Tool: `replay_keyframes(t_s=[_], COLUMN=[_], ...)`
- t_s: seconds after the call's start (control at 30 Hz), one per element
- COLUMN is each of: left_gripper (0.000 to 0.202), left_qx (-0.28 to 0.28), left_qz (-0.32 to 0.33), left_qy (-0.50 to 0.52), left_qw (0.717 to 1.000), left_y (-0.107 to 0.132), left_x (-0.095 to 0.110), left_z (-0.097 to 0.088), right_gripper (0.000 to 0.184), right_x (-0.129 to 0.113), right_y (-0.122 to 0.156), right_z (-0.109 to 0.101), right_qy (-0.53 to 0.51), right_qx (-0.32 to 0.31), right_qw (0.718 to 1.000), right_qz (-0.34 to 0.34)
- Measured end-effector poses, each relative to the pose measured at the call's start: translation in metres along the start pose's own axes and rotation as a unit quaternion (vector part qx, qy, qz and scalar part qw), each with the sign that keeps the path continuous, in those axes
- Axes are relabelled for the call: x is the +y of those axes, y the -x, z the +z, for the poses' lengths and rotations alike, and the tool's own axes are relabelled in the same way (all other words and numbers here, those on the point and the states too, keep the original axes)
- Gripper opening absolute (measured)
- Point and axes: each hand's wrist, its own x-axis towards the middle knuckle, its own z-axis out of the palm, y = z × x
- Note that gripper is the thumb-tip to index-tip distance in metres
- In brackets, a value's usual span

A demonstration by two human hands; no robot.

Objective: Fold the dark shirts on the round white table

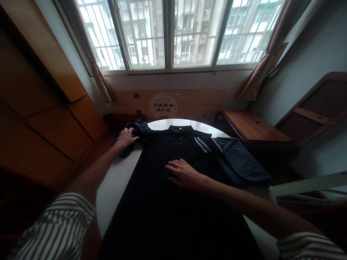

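Note:
A dark navy polo shirt (162, 187) lies face up on a white round table (116, 180), collar toward the window. My left hand (127, 137) grips the shirt's left sleeve at the table's far left edge, fingers curled on the cloth. My right hand (182, 172) rests flat on the middle of the shirt's chest, fingers stretched out toward the left. The right sleeve (241, 159), with white stripes near the shoulder, spreads out over the table's right side.
A wooden side table (252, 126) stands at the right behind the round table. Wooden cabinets (48, 119) line the left wall. A cardboard panel with printed characters (163, 105) leans under the barred window. A wooden frame (317, 108) leans at the right.

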Motion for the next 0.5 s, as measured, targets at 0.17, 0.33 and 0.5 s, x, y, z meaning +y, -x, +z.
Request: replay_keyframes(t_s=[0.17, 0.33, 0.5], left_gripper=[0.034, 0.027, 0.024], left_qx=[0.011, 0.052, -0.149], left_qz=[0.046, 0.134, 0.41], left_qy=[-0.031, 0.054, 0.188], left_qw=[0.998, 0.988, 0.88], left_y=[0.011, 0.056, 0.202], left_x=[0.007, 0.029, 0.043], left_z=[-0.006, -0.021, -0.017], right_gripper=[0.094, 0.074, 0.052], right_x=[-0.081, -0.104, -0.098], right_y=[0.061, 0.118, 0.189], right_z=[0.034, 0.057, 0.066], right_qy=[-0.106, -0.065, 0.017], right_qx=[-0.071, -0.033, 0.082], right_qw=[0.984, 0.983, 0.981], right_qz=[-0.12, -0.168, -0.173])
